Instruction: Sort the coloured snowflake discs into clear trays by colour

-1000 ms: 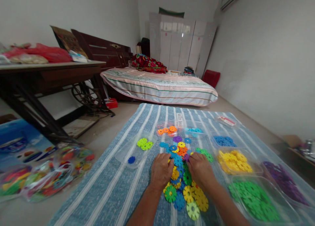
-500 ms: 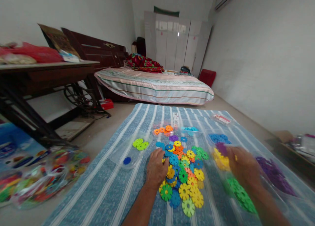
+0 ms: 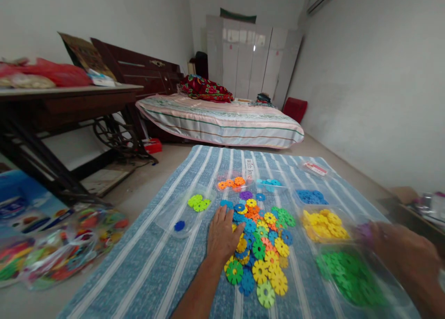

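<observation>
A mixed pile of notched plastic snowflake discs (image 3: 260, 271) in yellow, blue, green and orange lies on the striped cloth. My left hand (image 3: 223, 235) rests palm down at the pile's left edge, fingers extended and touching some discs. At the right, my right hand (image 3: 399, 252) is blurred, its fingers pinched on a purple snowflake disc (image 3: 364, 232). It is over the tray of purple discs, which it now hides. Close by are a tray of yellow discs (image 3: 325, 225) and a tray of green discs (image 3: 351, 277).
Behind the pile stand trays with orange discs (image 3: 238, 181), light blue discs (image 3: 271, 183) and blue discs (image 3: 310, 196). A clear tray at left holds lime discs (image 3: 199, 203) and one dark blue disc (image 3: 179, 226). Bags of colourful pieces (image 3: 62, 256) lie on the floor.
My right hand has moved right with the purple disc, from above the yellow tray to the purple tray. My left hand's fingers have stretched out a little at the pile.
</observation>
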### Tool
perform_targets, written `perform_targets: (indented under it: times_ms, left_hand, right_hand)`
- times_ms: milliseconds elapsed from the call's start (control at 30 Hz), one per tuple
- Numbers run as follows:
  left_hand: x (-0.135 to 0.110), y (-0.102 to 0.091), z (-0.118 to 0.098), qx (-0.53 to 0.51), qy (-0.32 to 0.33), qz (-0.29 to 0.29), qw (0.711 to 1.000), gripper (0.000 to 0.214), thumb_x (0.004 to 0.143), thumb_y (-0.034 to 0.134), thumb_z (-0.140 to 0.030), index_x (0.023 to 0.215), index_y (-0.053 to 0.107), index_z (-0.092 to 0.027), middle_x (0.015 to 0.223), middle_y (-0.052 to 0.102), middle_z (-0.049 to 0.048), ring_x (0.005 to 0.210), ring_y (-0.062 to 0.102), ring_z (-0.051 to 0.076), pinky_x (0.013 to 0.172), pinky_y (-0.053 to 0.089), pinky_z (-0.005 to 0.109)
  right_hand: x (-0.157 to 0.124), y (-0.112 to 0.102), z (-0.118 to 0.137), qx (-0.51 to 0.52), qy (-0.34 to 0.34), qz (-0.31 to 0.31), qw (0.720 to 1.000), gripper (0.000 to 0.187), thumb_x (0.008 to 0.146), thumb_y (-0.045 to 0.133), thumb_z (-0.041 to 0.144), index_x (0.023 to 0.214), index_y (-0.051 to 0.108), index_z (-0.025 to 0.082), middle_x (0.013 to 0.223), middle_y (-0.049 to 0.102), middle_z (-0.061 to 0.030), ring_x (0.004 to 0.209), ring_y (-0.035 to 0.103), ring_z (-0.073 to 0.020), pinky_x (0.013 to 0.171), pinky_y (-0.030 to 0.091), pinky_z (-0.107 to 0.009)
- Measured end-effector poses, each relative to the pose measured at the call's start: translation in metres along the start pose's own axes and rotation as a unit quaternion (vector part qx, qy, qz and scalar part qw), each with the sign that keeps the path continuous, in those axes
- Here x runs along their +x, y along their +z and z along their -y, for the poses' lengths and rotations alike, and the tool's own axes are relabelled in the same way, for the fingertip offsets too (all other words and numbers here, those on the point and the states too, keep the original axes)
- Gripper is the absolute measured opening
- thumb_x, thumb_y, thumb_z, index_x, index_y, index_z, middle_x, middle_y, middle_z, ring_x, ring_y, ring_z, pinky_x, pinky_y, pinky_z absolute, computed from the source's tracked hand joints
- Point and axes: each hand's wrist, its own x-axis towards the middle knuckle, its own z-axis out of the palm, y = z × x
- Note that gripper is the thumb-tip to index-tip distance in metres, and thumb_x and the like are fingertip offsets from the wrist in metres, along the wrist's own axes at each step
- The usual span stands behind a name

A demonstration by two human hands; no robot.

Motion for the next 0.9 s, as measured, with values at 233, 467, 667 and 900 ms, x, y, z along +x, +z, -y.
perform_targets:
  times_ms: [233, 467, 667, 900]
  left_hand:
    - [-0.002, -0.012, -0.005, -0.013, 0.036, 0.041, 0.998, 0.043, 0.083, 0.048, -0.045, 0.115, 0.057, -0.018, 0.131, 0.052, 0.0126, 0.125, 0.042, 0.028, 0.100, 0.035, 0.048]
    - [-0.005, -0.013, 0.000, -0.030, 0.054, 0.030, 0.998, 0.035, 0.083, 0.049, -0.041, 0.110, 0.059, -0.021, 0.127, 0.055, 0.0096, 0.120, 0.046, 0.025, 0.099, 0.037, 0.046]
    - [-0.002, -0.011, 0.002, -0.025, 0.062, 0.018, 0.998, 0.032, 0.082, 0.051, -0.039, 0.107, 0.061, -0.021, 0.123, 0.058, 0.0094, 0.117, 0.049, 0.025, 0.097, 0.039, 0.046]
    - [0.001, -0.007, 0.005, -0.030, 0.075, 0.001, 0.997, 0.031, 0.082, 0.050, -0.040, 0.105, 0.061, -0.022, 0.121, 0.059, 0.0087, 0.115, 0.051, 0.026, 0.095, 0.041, 0.045]
  right_hand:
    - [0.010, 0.013, 0.143, 0.079, -0.180, 0.199, 0.960, 0.036, 0.090, 0.032, 0.033, 0.079, 0.065, 0.023, 0.082, 0.065, -0.0041, 0.077, 0.059, -0.0160, 0.069, 0.041, -0.026]
    - [0.022, 0.070, 0.270, 0.089, -0.225, 0.337, 0.910, 0.026, 0.087, 0.043, 0.028, 0.093, 0.065, 0.016, 0.100, 0.065, -0.0100, 0.096, 0.058, -0.0196, 0.079, 0.041, -0.027]
    - [0.027, 0.111, 0.304, 0.056, -0.171, 0.330, 0.926, 0.035, 0.088, 0.044, 0.034, 0.105, 0.061, 0.008, 0.106, 0.062, -0.0178, 0.101, 0.055, -0.0253, 0.083, 0.041, -0.034]
    - [0.023, 0.114, 0.308, 0.054, -0.198, 0.325, 0.923, 0.028, 0.085, 0.042, 0.018, 0.100, 0.063, 0.008, 0.103, 0.062, -0.0179, 0.099, 0.056, -0.0250, 0.082, 0.041, -0.035]
